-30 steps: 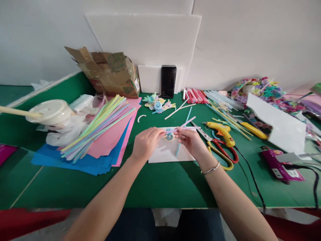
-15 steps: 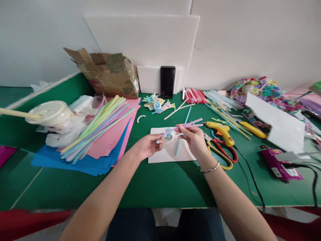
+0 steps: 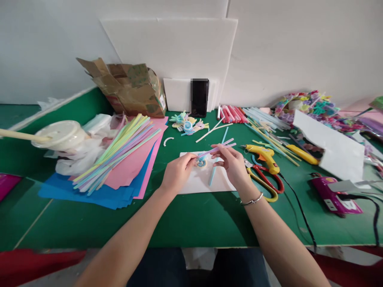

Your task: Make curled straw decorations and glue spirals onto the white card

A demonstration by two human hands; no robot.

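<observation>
Both my hands hold purple pipe cleaners [image 3: 229,144] above a white board [image 3: 191,184]. My left hand [image 3: 178,169] pinches their left end between thumb and fingertips. My right hand [image 3: 230,161] has its fingers closed round them nearer the right ends, which stick out past the fingers. Below the pipe cleaners, a round blue and cream coil [image 3: 201,162] lies on the board, partly covered. A light blue pipe cleaner [image 3: 213,175] lies across the board and runs behind my right hand.
Scissors [image 3: 266,185] and a yellow glue gun [image 3: 265,155] lie right of the board, the gun's cord trailing forward. A pipe cleaner bundle [image 3: 119,149] rests on coloured sheets at left. Behind stand a phone [image 3: 199,99] and a cardboard box [image 3: 136,89]. A purple power strip [image 3: 335,195] sits far right.
My left hand has turned knuckles-up and now pinches the left end of the purple pipe cleaners. The pipe cleaners have shifted slightly left and down through my right hand.
</observation>
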